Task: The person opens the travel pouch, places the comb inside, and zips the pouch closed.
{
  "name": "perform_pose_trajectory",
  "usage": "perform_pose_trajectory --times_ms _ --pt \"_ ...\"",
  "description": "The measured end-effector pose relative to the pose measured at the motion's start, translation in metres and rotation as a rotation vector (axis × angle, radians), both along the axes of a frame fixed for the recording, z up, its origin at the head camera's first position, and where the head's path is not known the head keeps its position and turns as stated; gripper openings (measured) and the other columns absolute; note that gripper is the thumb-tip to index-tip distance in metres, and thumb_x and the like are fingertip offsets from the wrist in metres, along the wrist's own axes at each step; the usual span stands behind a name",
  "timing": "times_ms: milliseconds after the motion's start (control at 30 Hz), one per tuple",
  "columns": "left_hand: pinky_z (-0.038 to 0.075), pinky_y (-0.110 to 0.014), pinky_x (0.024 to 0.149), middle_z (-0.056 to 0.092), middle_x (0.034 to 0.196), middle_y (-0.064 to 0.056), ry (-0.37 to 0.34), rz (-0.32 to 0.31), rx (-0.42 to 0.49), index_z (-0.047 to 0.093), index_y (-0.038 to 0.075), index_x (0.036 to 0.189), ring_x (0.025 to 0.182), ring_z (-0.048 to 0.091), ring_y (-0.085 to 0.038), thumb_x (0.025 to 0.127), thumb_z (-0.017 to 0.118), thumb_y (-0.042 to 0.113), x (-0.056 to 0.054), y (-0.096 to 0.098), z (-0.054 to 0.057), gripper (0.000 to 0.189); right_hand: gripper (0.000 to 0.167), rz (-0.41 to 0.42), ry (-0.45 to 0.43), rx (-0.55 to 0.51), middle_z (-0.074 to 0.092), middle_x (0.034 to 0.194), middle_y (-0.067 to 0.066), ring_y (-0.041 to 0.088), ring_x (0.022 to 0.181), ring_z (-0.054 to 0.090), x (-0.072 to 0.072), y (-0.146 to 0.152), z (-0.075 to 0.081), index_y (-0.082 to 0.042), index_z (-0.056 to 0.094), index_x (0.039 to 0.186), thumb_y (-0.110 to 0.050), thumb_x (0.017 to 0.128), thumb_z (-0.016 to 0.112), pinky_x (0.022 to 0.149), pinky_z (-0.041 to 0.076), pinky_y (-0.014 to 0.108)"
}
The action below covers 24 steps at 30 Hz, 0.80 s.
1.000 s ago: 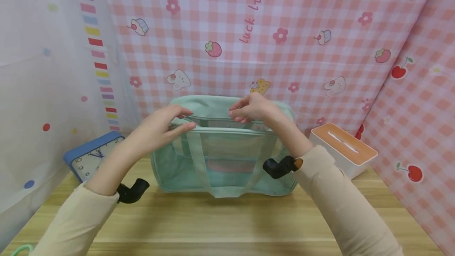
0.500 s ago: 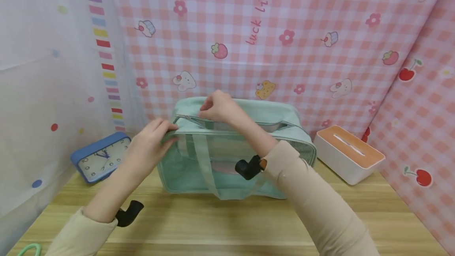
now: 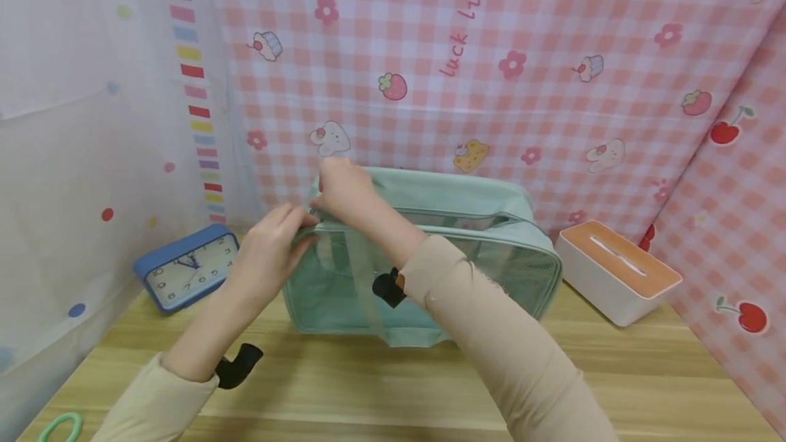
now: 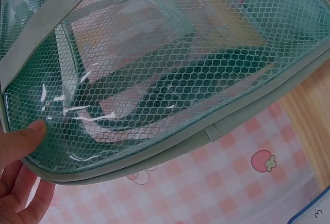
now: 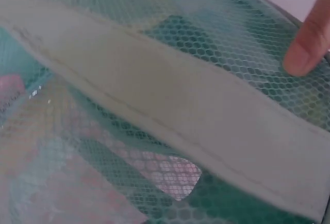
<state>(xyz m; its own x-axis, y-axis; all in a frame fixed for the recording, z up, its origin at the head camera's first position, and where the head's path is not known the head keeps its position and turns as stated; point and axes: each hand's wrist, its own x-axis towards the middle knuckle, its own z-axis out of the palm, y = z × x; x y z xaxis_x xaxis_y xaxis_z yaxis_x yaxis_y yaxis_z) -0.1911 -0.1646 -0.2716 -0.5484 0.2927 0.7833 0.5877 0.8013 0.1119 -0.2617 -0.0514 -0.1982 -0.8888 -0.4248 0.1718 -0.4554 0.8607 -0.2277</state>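
Note:
A mint-green zip bag with mesh sides (image 3: 522, 268) stands on the table, its top zipper (image 3: 454, 213) undone over much of its length. At the bag's upper left corner, my left hand (image 3: 270, 251) grips the edge; in the left wrist view the thumb (image 4: 33, 136) lies on the mesh and the other fingers are behind the rim. My right hand (image 3: 346, 186) reaches across to the zipper's left end, fingers curled and pointing down. Its fingertips, and anything between them, are hidden. A pale strap handle (image 5: 154, 84) crosses the right wrist view.
A blue alarm clock (image 3: 187, 268) stands left of the bag. To the right is a white tissue box with an orange lid (image 3: 620, 271). A light green loop (image 3: 61, 425) shows at the table's front left. Pink checked cloth (image 3: 393, 33) hangs behind.
My right hand has moved left along the bag's top to the zipper's left end. My left hand has settled onto the left corner. The head view has shifted slightly left.

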Motion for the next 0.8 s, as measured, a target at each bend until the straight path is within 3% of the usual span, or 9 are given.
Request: perform_pose_trajectory --times_ms 133,267,433,567,667,800 --pt "0.055 -0.032 0.064 0.06 0.082 -0.01 -0.009 0.006 -0.006 0.058 0.0 0.084 0.077 0.06 -0.024 0.072 0.073 -0.002 0.0 0.001 0.0 0.019 0.01 0.0 0.042 0.115 0.062 0.083 0.0 0.013 0.071 0.056 -0.001 -0.006 0.0 -0.01 0.058 0.091 -0.016 0.085 0.062 0.061 0.051 0.024" --pt "0.054 -0.033 0.064 0.06 0.082 -0.01 -0.016 0.015 -0.005 0.059 0.0 0.084 0.077 0.06 -0.024 0.073 0.072 -0.001 0.0 0.002 0.0 0.018 0.013 0.021 0.044 0.108 0.065 0.092 0.004 0.016 0.077 0.059 -0.001 -0.004 0.002 -0.008 0.058 0.097 -0.003 0.086 0.052 0.064 0.053 0.026" --pt "0.055 -0.034 0.066 0.06 0.082 -0.01 -0.033 0.03 0.002 0.06 0.001 0.086 0.078 0.06 -0.024 0.073 0.073 0.0 0.002 0.003 0.0 0.018 0.008 -0.005 -0.023 -0.122 0.066 0.094 0.009 0.02 0.082 0.062 -0.006 0.016 0.009 -0.002 0.062 0.091 -0.001 0.085 0.058 0.069 0.054 0.026" --pt "0.055 -0.035 0.066 0.061 0.083 -0.01 -0.043 0.052 0.012 0.06 0.001 0.086 0.078 0.06 -0.024 0.073 0.073 0.0 0.003 0.003 0.0 0.019 0.002 -0.07 -0.127 -0.331 0.069 0.085 0.009 0.017 0.071 0.063 -0.006 0.03 0.013 -0.003 0.066 0.08 -0.003 0.079 0.067 0.059 0.052 0.022" --pt "0.055 -0.035 0.065 0.061 0.082 -0.01 -0.042 0.058 0.017 0.06 0.001 0.086 0.078 0.06 -0.025 0.072 0.073 -0.001 0.004 0.003 0.0 0.02 0.002 -0.105 -0.21 -0.429 0.069 0.079 0.01 0.015 0.059 0.061 -0.006 0.037 0.014 -0.002 0.067 0.077 0.0 0.077 0.067 0.051 0.049 0.019" --pt "0.055 -0.035 0.065 0.061 0.082 -0.01 -0.053 0.051 0.024 0.06 0.001 0.086 0.077 0.06 -0.025 0.072 0.073 -0.001 0.004 0.006 0.001 0.019 0.003 -0.14 -0.291 -0.501 0.07 0.084 0.011 0.013 0.058 0.061 -0.008 0.045 0.013 0.001 0.068 0.08 0.0 0.076 0.068 0.054 0.055 0.02"
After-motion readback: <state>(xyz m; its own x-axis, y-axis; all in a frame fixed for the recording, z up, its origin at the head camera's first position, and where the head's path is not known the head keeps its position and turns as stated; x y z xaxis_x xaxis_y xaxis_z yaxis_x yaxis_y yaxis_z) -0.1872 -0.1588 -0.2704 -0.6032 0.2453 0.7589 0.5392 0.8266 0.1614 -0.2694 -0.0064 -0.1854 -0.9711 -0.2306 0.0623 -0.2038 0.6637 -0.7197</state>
